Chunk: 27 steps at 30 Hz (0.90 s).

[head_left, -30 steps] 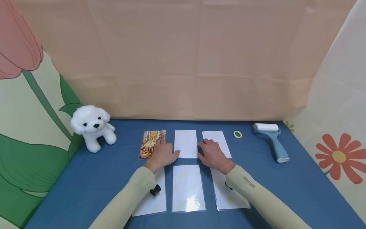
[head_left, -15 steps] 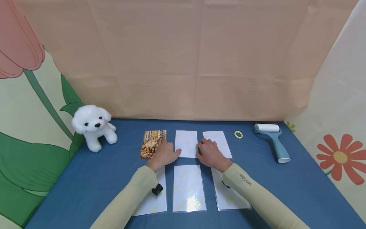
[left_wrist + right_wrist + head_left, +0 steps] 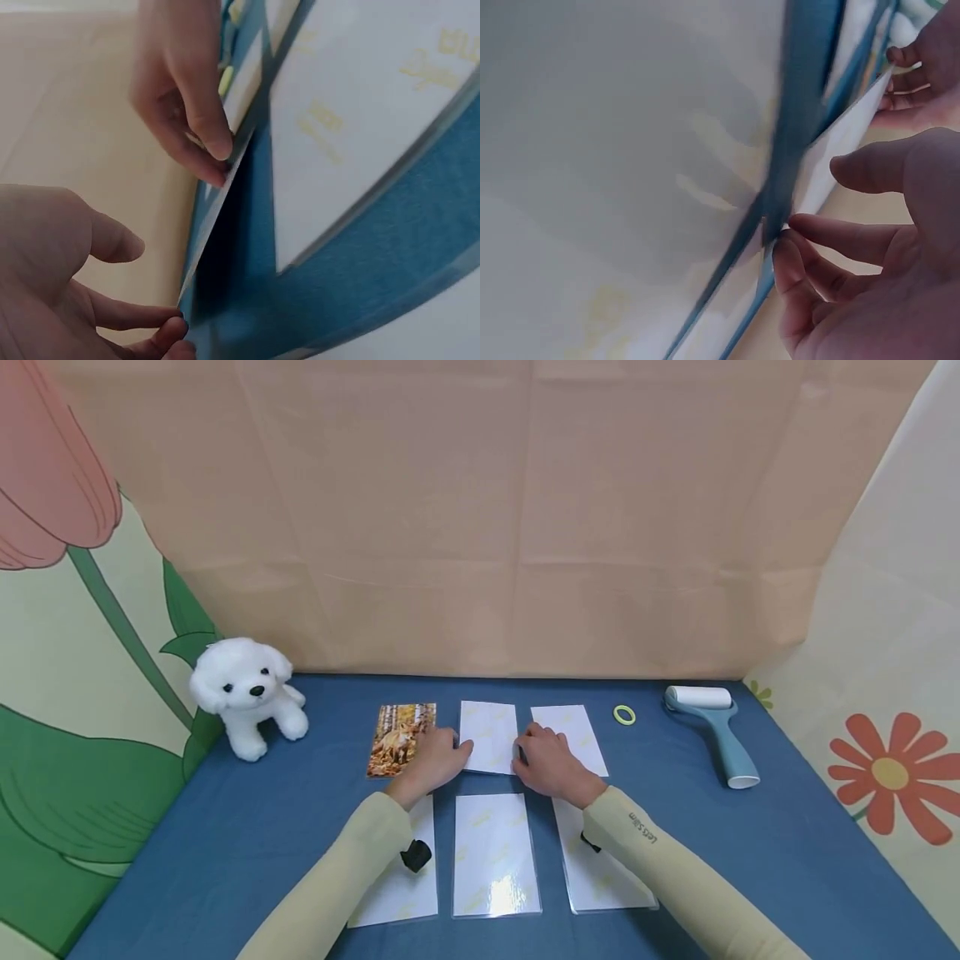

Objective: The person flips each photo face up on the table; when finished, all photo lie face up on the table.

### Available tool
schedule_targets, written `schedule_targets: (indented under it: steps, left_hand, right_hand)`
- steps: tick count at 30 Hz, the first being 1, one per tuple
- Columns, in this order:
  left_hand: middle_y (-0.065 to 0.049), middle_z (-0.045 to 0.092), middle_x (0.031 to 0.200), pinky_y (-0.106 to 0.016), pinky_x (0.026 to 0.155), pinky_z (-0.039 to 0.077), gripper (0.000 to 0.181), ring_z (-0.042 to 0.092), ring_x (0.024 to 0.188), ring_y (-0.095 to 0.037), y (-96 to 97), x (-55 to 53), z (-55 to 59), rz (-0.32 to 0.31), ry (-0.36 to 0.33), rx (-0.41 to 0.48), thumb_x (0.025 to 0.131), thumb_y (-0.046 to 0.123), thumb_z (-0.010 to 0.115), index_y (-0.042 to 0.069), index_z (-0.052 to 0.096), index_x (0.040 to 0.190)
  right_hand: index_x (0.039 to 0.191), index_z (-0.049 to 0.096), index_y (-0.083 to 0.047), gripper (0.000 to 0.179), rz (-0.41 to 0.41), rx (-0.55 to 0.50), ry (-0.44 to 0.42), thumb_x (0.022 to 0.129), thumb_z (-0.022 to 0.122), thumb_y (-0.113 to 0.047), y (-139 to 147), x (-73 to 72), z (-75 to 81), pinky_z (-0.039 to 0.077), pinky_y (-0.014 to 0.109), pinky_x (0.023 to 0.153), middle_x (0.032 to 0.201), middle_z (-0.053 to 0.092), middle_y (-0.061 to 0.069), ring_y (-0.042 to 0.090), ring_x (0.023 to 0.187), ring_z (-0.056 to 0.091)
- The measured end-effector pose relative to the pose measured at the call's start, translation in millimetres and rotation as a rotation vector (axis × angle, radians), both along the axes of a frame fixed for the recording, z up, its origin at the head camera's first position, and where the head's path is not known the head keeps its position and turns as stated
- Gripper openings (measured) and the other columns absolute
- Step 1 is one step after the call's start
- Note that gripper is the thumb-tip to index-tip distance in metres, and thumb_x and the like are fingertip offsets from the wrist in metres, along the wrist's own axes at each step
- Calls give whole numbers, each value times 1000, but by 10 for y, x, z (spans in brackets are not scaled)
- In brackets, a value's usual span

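Observation:
The middle white card of the far row, with faint yellow print, is tilted, its near edge raised off the table. At its left edge, my left hand holds the card by the fingertips; the left wrist view shows the index fingertip at a corner. On the opposite edge, my right hand holds it too, fingers curled in the right wrist view. A picture card of an animal among autumn leaves lies beside my left hand. Another white card lies partly behind my right hand.
In the near row lie three white cards, the middle one glossy and the outer two partly under my forearms. A plush dog sits at left. A yellow-green ring and a blue-handled roller lie right on the blue cloth.
The middle far card lay flat earlier; its near edge is now raised. My left fingers have drawn in from the picture card toward the white card's edge. My right hand has shifted slightly left.

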<state>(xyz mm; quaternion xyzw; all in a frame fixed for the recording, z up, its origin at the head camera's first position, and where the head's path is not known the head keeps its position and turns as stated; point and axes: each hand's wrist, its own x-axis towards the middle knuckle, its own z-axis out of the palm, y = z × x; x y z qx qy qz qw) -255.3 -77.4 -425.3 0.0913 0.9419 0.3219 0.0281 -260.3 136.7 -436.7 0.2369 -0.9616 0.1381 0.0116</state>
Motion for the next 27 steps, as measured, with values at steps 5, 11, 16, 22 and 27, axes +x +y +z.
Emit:
schedule_targets:
  steps: [5, 11, 16, 22, 27]
  left_hand:
    - [-10, 59, 73, -37, 67, 46, 28, 56, 67, -25, 34, -11, 135, -15, 32, 142, 103, 17, 55, -6, 68, 99]
    - [-10, 63, 100, -36, 78, 53, 32, 59, 86, -22, 152, -56, 302, -2, 33, 189, 105, 24, 53, -3, 65, 118]
    - [-11, 67, 111, -41, 86, 53, 35, 63, 98, -27, 267, -79, 343, -44, 8, 305, 108, 26, 46, 1, 61, 128]
    - [-13, 66, 121, -46, 92, 51, 40, 61, 116, -33, 389, -94, 258, -140, -82, 401, 105, 13, 35, -1, 56, 137]
    - [-12, 65, 128, -46, 100, 44, 42, 57, 124, -29, 486, -117, 160, -205, -93, 328, 101, 8, 37, 0, 52, 140]
  right_hand:
    - [98, 71, -1, 15, 5, -106, -63, 94, 65, -13, 20, -53, 37, 46, 42, 77, 92, 56, 7, 22, 81, 52]
    - [97, 70, -3, 26, -36, -253, -235, 104, 56, -24, 45, -97, 158, 44, 36, 69, 76, 55, 6, 20, 72, 52]
    - [136, 59, -4, 56, -156, -374, -442, 108, 37, -48, 81, -106, 267, 48, 45, 91, 113, 65, 12, 26, 99, 61]
    - [148, 43, 3, 79, -196, -569, -635, 105, 30, -62, 140, -155, 330, 43, 54, 101, 135, 60, 22, 37, 121, 59]
    - [143, 48, 3, 77, -215, -628, -684, 103, 36, -62, 231, -195, 356, 44, 53, 100, 130, 62, 20, 36, 120, 60]
